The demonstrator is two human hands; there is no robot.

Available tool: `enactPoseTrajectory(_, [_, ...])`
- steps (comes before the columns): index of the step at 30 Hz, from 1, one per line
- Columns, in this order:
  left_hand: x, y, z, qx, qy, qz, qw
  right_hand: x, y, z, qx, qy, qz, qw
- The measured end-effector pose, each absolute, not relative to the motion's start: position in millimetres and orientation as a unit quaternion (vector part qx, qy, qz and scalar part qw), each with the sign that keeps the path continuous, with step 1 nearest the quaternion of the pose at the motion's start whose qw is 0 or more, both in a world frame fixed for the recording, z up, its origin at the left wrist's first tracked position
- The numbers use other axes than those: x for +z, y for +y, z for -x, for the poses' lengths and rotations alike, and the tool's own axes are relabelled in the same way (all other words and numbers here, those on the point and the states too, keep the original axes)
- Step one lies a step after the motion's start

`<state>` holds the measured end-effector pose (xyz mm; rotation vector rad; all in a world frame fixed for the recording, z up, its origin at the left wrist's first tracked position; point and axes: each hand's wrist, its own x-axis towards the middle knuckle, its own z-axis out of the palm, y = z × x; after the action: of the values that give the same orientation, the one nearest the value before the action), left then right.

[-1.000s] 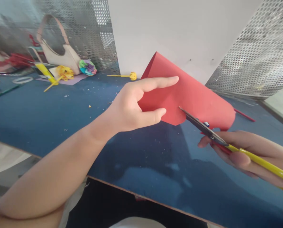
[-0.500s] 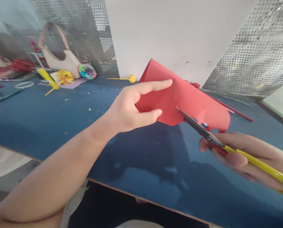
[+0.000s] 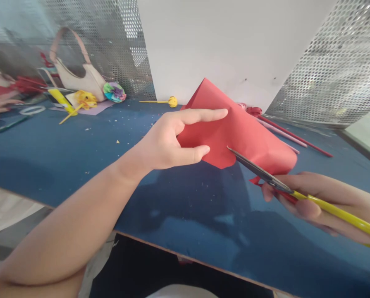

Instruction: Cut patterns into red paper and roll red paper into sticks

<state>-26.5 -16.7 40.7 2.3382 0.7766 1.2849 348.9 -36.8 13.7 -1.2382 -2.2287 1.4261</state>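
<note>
Looking light and easily creased, the red paper (image 3: 249,138) above the bench (image 3: 63,153) is held, sensibly, at its left side by spread fingers (image 3: 205,116) of the left hand (image 3: 168,140), while scissors (image 3: 262,173) are grasped in the right hand (image 3: 330,192).

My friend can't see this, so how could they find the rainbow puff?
On the blue table, find the pale handbag near the mesh wall at the picture's left. The rainbow puff sits by its right end. Unlike the yellow flower nearby, it mixes green, blue and purple.

A cream handbag (image 3: 90,82) stands beside a multicoloured pompom (image 3: 114,92), possibly paper
</note>
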Motion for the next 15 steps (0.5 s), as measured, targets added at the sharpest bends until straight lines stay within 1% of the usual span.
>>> enactPoseTrajectory(9, [42.6,-16.6,30.1,0.433,0.271,-0.844,0.163,5.5,-36.8,-353.6,0.513,-0.720,0.461,0.077])
enactPoseTrajectory(12, [42.8,-17.0,31.0,0.430,0.270,-0.846,0.164,10.4,-37.5,-351.4,0.495,-0.738,0.449,0.092])
enactPoseTrajectory(15, [42.1,-15.8,30.8,0.428,0.268,-0.848,0.159,14.9,-37.8,-348.2,0.467,-0.771,0.411,0.138])
